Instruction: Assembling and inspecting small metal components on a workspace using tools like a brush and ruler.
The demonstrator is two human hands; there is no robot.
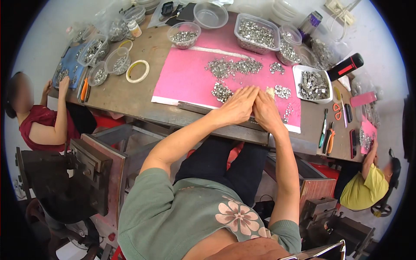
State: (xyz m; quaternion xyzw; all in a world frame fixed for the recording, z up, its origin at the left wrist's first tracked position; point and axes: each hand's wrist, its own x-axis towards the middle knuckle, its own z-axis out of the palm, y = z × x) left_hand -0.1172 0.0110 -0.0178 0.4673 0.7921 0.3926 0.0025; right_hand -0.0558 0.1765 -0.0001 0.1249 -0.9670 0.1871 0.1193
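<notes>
My left hand [237, 107] and my right hand [266, 113] meet over the front part of a pink sheet [182, 78], backs turned up and fingers drawn together. Whatever their fingertips pinch is too small or hidden to make out. Close beside my left hand lies a heap of small shiny metal pieces [222, 92]. A wider spread of metal pieces [234, 67] covers the sheet beyond my hands. To the right of my right hand are smaller groups of pieces [282, 92]. A pale strip [270, 91] touches or lies just behind my right fingers.
A white tub [296, 78] and a clear rectangular tub [237, 32] hold metal parts. Tape [145, 78] and orange-handled pliers [85, 90] lie left; more pliers [330, 139], scissors [337, 113] and a black flask [346, 67] are right. Co-workers sit at the left [43, 125] and right [368, 188].
</notes>
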